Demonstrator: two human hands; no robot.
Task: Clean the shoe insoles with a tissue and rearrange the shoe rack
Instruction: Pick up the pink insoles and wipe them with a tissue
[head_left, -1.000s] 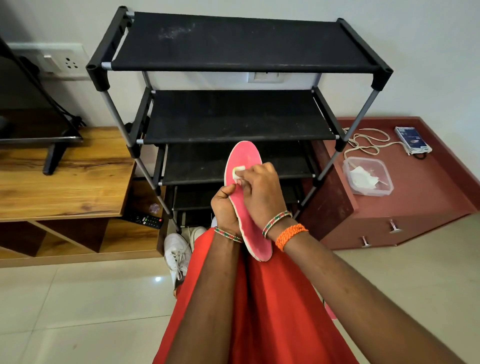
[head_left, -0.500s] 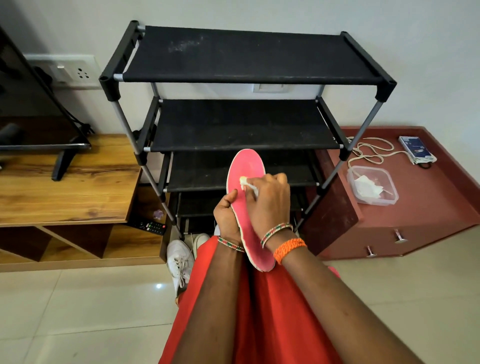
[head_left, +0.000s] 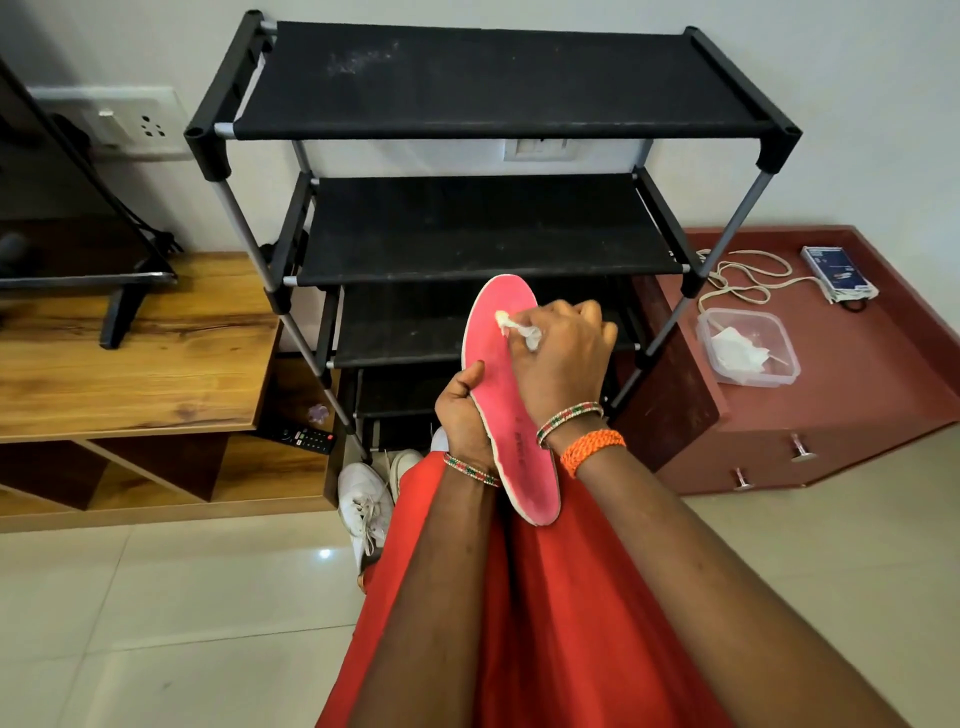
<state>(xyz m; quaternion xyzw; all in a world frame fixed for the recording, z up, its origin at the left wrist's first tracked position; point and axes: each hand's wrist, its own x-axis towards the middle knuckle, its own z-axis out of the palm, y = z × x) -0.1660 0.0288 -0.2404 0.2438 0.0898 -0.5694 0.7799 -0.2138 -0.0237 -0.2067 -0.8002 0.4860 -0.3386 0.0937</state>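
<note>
- I hold the insole (head_left: 506, 395) up in front of me, toe end at about 12 o'clock toward the rack (head_left: 488, 228), heel at 6 o'clock over my lap; its long axis runs almost straight away from me, leaning slightly left at the top.
- My left hand (head_left: 464, 415) grips its left edge at mid-length, thumb on the pink face.
- My right hand (head_left: 563, 364) lies across the insole from 3 o'clock, fingers curled round a crumpled tissue (head_left: 517, 327) pressed to the forefoot.
- The right hand is nearer the toe, so I judge the next wipe should run along the long axis, toward the toe or the heel.
- Both hands are together on the insole; it rests on no surface, so the left must brace against the rubbing.
- A white shoe (head_left: 363, 506) stands on the floor (head_left: 156, 613) at 7 o'clock, at the rack's foot.
- A tub (head_left: 748, 345) with more tissue sits on the red cabinet (head_left: 857, 405) at 2 o'clock; a wooden unit (head_left: 130, 358) lies at 9 o'clock.
</note>
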